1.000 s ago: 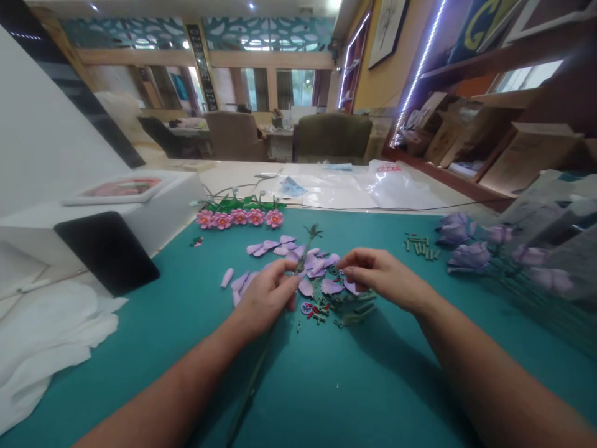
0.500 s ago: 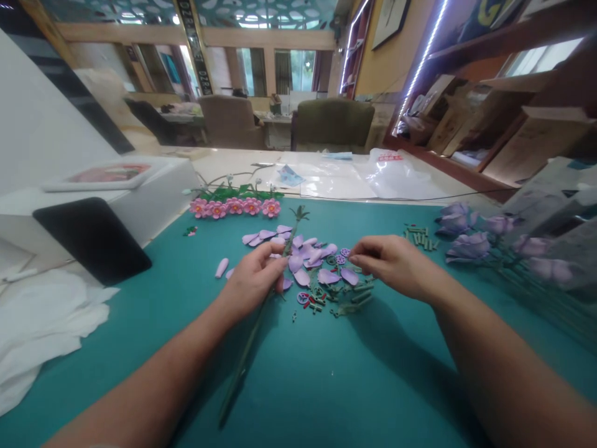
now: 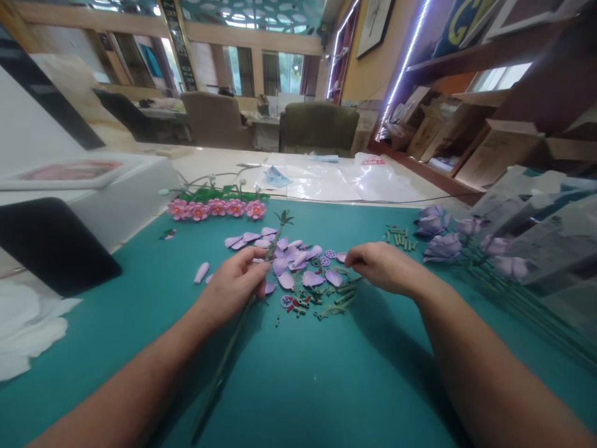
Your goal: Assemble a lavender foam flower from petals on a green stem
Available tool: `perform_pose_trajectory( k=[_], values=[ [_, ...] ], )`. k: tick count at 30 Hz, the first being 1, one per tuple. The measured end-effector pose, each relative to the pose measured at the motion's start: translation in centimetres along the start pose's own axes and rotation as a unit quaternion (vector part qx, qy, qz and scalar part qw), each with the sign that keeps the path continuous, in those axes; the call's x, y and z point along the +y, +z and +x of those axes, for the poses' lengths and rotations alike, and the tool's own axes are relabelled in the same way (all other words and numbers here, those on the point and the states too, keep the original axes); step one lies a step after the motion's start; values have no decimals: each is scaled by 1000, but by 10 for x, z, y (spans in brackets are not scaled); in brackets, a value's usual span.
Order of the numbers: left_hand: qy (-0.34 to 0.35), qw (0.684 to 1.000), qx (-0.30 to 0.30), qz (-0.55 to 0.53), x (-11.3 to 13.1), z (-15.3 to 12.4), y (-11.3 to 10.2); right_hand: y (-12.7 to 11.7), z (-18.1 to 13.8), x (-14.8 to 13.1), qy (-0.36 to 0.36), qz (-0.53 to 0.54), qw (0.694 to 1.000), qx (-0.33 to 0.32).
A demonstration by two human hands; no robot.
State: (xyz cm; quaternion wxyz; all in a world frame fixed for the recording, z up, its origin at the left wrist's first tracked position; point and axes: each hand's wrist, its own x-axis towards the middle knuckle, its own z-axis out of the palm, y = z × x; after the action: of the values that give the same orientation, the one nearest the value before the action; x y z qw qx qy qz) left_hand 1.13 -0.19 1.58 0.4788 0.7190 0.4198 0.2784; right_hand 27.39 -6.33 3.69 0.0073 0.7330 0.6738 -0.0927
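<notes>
My left hand (image 3: 236,280) is closed round a long green artificial flower stem (image 3: 219,373). Leafy tips crown the stem's upper end, and its lower end slants toward me. Beyond the fingers lie several loose purple petals (image 3: 290,255). My right hand (image 3: 380,266) is pinched at the right side of this pile. A pale purple petal (image 3: 342,256) shows at its fingertips; whether it is gripped or lies behind them I cannot tell. Below are small purple wheel-shaped pieces (image 3: 286,302), green tube pieces (image 3: 345,298) and tiny red bits.
Pink artificial flowers (image 3: 217,208) lie at the back left of the green mat (image 3: 317,398). Assembled purple flowers (image 3: 443,247) rest at the right, near short green tubes (image 3: 400,238). A black tablet-like panel (image 3: 56,246) and white cloth or tissue (image 3: 32,330) are at the left.
The view has swung slightly right, so everything appears further left. Relative to the pile, my right hand has drawn a little to the right. My left hand keeps its hold on the stem.
</notes>
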Motion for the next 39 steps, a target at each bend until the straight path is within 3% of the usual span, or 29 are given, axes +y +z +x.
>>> perform_pose_trajectory(
  k=[9, 22, 33, 39],
  values=[
    [-2, 1000, -8, -2, -1, 1, 1, 10, 5, -18, -30, 58, 998, 17],
    [-7, 1000, -16, 25, 0, -1, 4, 61, 37, -13, -97, 9, 988, 117],
    [18, 995, -32, 91, 1, -5, 7, 61, 42, -18, -102, -39, 989, 94],
    [31, 990, -20, 138, 6, -8, 4, 69, 43, -13, -125, -56, 982, 134]
  ],
)
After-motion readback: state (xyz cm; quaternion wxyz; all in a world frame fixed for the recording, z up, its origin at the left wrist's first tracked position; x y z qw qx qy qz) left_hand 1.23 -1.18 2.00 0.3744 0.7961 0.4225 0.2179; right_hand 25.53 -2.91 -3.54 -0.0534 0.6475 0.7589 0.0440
